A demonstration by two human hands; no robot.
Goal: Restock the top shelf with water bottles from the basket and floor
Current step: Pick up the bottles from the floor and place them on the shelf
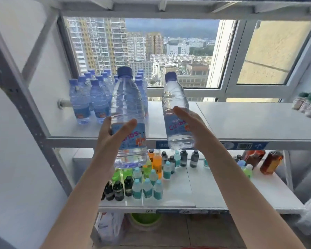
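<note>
My left hand (113, 133) grips a clear water bottle (127, 105) with a blue cap, held upright in front of the top shelf (241, 123). My right hand (190, 126) grips a second water bottle (176, 97), tilted slightly left, over the shelf's front edge. Several blue-capped water bottles (90, 99) stand in a cluster at the shelf's left rear, just behind the left-hand bottle. The basket and the floor stock are out of sight.
A row of green-capped jars (309, 105) sits at the top shelf's right end. The lower shelf (205, 191) carries many small coloured bottles (147, 178) and brown bottles (262, 160). A window lies behind the shelf; a green bowl (145, 220) sits underneath.
</note>
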